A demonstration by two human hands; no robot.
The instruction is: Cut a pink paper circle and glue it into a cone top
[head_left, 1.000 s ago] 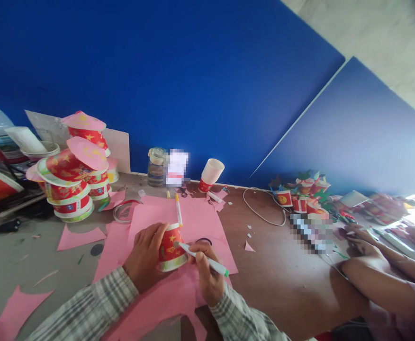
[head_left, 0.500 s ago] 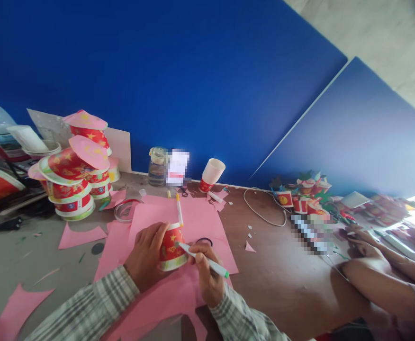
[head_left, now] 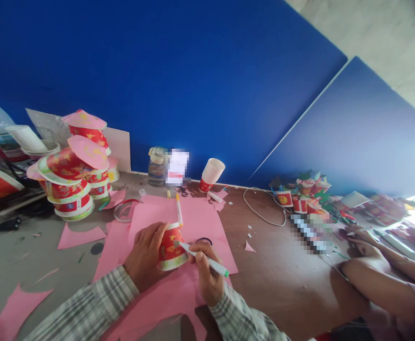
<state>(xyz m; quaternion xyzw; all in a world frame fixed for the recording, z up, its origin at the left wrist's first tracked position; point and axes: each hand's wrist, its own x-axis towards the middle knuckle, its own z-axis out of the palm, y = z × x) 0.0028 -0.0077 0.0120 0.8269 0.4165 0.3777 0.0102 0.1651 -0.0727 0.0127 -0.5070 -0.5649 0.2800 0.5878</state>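
Observation:
My left hand (head_left: 146, 253) is wrapped round the left side of a red paper cup (head_left: 170, 246) with gold stars, which stands upside down on pink paper (head_left: 196, 218). Between the fingers and thumb of my right hand (head_left: 208, 274) is a white marker (head_left: 207, 263) with a green end. Its tip touches the front of the cup, or is very close to it. A yellow-and-white marker (head_left: 178, 210) lies on the paper just behind the cup. Beside my right hand rests a dark ring (head_left: 204, 240), partly hidden by the fingers.
Decorated red cups with pink paper hats (head_left: 70, 184) are stacked at the left. A glass jar (head_left: 157, 166) and nested paper cups (head_left: 211, 175) stand by the blue partition (head_left: 193, 85). Pink scraps (head_left: 81, 237) lie about. Another person's arms (head_left: 374, 270) rest at the right.
Both hands, the cup and the marker hold almost the same place. The view has shifted very slightly, and the other person's arm at the right shows a little more.

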